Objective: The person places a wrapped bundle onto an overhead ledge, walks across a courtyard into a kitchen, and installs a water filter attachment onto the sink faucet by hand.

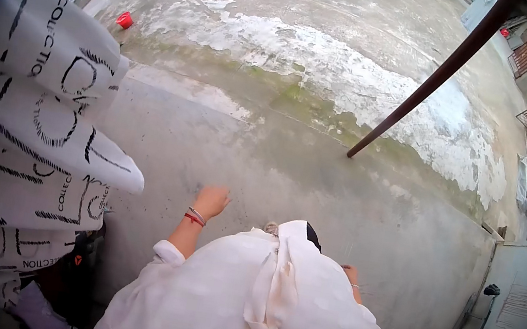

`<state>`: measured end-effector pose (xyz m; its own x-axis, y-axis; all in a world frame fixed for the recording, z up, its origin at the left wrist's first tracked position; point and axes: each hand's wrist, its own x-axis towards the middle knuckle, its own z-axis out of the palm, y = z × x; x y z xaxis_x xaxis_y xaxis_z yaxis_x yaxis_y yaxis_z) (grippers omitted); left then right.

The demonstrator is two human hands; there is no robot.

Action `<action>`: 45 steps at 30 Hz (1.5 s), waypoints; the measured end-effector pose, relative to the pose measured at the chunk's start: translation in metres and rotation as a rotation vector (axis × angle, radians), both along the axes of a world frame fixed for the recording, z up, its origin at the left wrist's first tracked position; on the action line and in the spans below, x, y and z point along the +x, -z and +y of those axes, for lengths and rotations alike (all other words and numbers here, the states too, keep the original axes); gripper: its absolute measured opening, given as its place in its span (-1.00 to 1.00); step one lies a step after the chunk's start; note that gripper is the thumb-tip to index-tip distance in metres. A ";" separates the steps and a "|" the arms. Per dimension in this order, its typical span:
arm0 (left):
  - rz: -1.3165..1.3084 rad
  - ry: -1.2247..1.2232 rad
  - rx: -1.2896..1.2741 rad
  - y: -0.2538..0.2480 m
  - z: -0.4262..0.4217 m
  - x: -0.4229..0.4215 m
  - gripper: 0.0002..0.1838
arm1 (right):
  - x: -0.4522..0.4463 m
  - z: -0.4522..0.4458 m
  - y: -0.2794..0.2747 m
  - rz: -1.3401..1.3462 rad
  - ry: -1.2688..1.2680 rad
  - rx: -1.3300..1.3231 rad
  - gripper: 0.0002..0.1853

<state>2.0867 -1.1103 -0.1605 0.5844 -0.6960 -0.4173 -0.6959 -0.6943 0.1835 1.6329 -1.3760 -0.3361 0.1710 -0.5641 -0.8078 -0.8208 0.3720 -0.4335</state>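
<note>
1. Printed white cloth (41,129) hangs in folds along the concrete floor's (289,175) near left edge.
2. Left hand (212,202): fingers folded in, just beside the cloth, not touching.
3. Right hand (349,272): partly hidden by the shirt (203,286); cannot tell its grip.

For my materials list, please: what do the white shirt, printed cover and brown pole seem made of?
White shirt: apparently light fabric, matte, softly creased. Printed cover: perhaps cloth or thin plastic, smooth, draped in folds. Brown pole: probably painted metal, low sheen; slim, evenly coloured.
</note>
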 end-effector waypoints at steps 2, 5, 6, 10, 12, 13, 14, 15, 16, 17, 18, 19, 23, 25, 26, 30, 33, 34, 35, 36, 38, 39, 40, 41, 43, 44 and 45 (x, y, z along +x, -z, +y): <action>0.041 0.080 -0.173 0.020 -0.046 0.048 -0.73 | 0.043 -0.036 -0.006 -0.044 0.054 -0.031 -0.75; 0.066 0.116 -0.305 0.035 -0.125 0.120 -0.73 | 0.106 -0.084 0.005 -0.090 0.086 -0.040 -0.76; 0.071 0.113 -0.326 0.039 -0.148 0.142 -0.74 | 0.131 -0.103 0.015 -0.094 0.085 -0.028 -0.76; 0.088 0.095 -0.401 0.060 -0.225 0.236 -0.76 | 0.229 -0.192 0.069 -0.040 0.052 0.050 -0.79; 0.068 0.083 -0.334 0.060 -0.250 0.283 -0.77 | 0.283 -0.242 0.086 -0.009 0.017 0.089 -0.80; 0.043 0.077 -0.252 0.049 -0.263 0.308 -0.78 | 0.314 -0.268 0.091 0.002 -0.001 0.104 -0.80; 0.022 0.066 -0.297 0.046 -0.270 0.333 -0.77 | 0.349 -0.296 0.099 0.000 -0.019 0.112 -0.81; 0.015 0.059 -0.345 0.044 -0.279 0.357 -0.77 | 0.385 -0.326 0.109 -0.011 -0.045 0.108 -0.81; 0.023 -0.018 -0.323 0.028 -0.295 0.378 -0.77 | 0.421 -0.355 0.113 -0.030 -0.046 0.099 -0.81; 0.038 -0.088 -0.300 0.011 -0.307 0.394 -0.76 | 0.461 -0.382 0.118 -0.074 -0.052 0.075 -0.81; 0.008 -0.109 -0.348 0.003 -0.316 0.413 -0.76 | 0.505 -0.410 0.113 -0.170 -0.044 0.025 -0.83; -0.022 -0.134 -0.395 -0.001 -0.323 0.432 -0.75 | 0.549 -0.440 0.103 -0.182 -0.047 0.025 -0.84; -0.023 -0.180 -0.386 0.011 -0.328 0.518 -0.77 | 0.706 -0.525 0.083 -0.173 -0.377 -0.261 -0.70; -0.048 -0.263 -0.333 0.026 -0.318 0.570 -0.77 | 0.775 -0.545 0.076 -0.235 -0.358 -0.293 -0.70; -0.054 -0.301 -0.335 0.032 -0.312 0.596 -0.78 | 0.809 -0.556 0.072 -0.267 -0.366 -0.313 -0.70; -0.102 -0.426 -0.327 0.067 -0.285 0.721 -0.77 | 0.920 -0.574 0.081 -0.239 -0.464 -0.295 -0.69; -0.145 -0.459 -0.309 0.107 -0.276 0.833 -0.75 | 0.976 -0.595 0.154 -0.159 -0.701 -0.425 -0.73; -0.167 -0.474 -0.297 0.123 -0.268 0.873 -0.75 | 0.996 -0.602 0.196 0.019 -0.680 -0.444 -0.76; -0.171 -0.464 -0.224 0.133 -0.272 0.921 -0.74 | 1.007 -0.604 0.224 0.064 -0.544 -0.450 -0.81; -0.170 -0.463 -0.149 0.144 -0.276 0.963 -0.74 | 1.010 -0.613 0.290 0.350 -1.118 -0.721 -0.83; -0.167 -0.434 -0.106 0.137 -0.312 1.047 -0.75 | 1.032 -0.600 0.278 0.471 -1.047 -0.270 -0.76; -0.164 -0.415 -0.192 0.137 -0.337 1.085 -0.75 | 1.048 -0.592 0.255 0.443 -0.827 -0.150 -0.76; -0.153 -0.393 -0.271 0.134 -0.364 1.122 -0.75 | 1.073 -0.595 0.239 0.397 -0.665 -0.099 -0.76; -0.131 -0.345 -0.269 0.114 -0.398 1.157 -0.74 | 1.100 -0.597 0.223 0.360 -0.513 -0.056 -0.77; -0.085 -0.271 -0.388 0.100 -0.462 1.221 -0.70 | 1.165 -0.610 0.210 0.304 -0.389 -0.030 -0.77; -0.040 -0.233 -0.468 0.104 -0.492 1.259 -0.69 | 1.197 -0.617 0.205 0.288 -0.361 -0.020 -0.78; 0.005 -0.190 -0.545 0.114 -0.519 1.294 -0.68 | 1.229 -0.625 0.205 0.273 -0.336 -0.009 -0.78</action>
